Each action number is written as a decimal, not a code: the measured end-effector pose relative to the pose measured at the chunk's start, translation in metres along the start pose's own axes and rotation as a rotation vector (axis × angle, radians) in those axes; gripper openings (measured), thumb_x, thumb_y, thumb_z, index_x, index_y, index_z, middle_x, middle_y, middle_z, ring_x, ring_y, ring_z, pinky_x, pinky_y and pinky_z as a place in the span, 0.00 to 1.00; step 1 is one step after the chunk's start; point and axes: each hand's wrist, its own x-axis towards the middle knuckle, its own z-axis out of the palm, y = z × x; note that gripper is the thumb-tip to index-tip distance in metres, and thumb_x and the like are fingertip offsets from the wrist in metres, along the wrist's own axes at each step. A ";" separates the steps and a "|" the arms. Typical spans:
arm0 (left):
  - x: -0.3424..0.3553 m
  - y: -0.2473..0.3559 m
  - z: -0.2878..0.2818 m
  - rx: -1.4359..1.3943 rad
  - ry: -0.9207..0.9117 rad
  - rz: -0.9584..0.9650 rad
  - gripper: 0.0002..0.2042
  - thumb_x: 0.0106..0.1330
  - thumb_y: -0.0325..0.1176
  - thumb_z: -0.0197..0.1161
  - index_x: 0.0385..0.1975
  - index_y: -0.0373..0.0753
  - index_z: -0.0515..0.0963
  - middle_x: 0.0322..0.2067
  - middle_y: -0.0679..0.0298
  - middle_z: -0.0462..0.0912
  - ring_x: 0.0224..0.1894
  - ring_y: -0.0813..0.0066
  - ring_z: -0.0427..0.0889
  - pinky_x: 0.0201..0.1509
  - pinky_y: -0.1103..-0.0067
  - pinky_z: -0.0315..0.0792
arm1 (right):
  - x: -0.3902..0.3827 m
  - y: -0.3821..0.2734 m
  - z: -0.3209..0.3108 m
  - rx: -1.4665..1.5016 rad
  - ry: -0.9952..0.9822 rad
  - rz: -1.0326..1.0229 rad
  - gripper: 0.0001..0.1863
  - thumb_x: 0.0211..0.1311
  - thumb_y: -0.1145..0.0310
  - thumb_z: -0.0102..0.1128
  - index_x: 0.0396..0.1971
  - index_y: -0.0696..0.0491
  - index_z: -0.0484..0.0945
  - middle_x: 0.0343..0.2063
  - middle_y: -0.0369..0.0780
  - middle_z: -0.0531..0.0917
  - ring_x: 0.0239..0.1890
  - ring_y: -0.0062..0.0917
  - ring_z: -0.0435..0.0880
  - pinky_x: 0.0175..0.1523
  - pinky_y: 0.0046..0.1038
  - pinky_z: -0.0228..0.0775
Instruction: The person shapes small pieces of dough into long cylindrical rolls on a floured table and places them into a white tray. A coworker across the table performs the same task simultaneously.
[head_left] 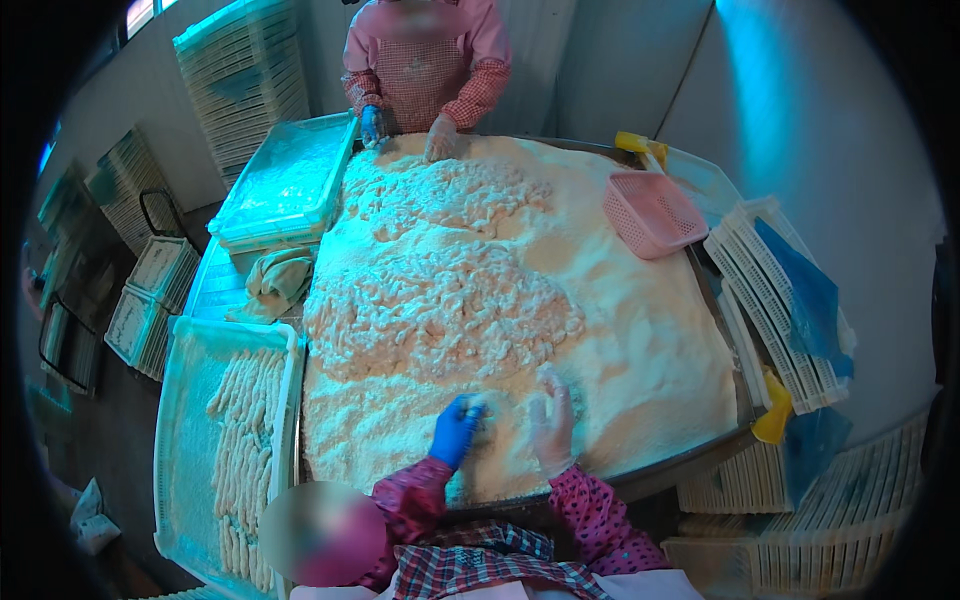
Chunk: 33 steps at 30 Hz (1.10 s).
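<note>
A wide bench (700, 456) covered in pale powder (660, 350), with much of the work apparently left to do.
On the person's left, a long white tray (187, 440) is part filled: its right side carries rows of coated strips (245, 430), its left side none. On the powder lie a large near heap of loose pale strips (440, 310) and a smaller far heap (440, 195), seemingly not yet laid out. Over the near powder, the right hand (552, 430) is released, fingers extended; whether the blue-gloved left hand (457, 432) grasps anything, I cannot tell.

Left hand (457, 433), grip perhaps hidden
</note>
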 end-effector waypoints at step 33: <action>-0.190 -0.069 -0.455 0.068 0.723 -0.030 0.22 0.68 0.46 0.46 0.54 0.36 0.70 0.53 0.58 0.72 0.58 0.67 0.67 0.62 0.75 0.57 | 0.126 0.073 0.029 -0.501 -0.399 -0.003 0.10 0.43 0.75 0.63 0.27 0.56 0.73 0.25 0.41 0.77 0.28 0.31 0.77 0.37 0.29 0.70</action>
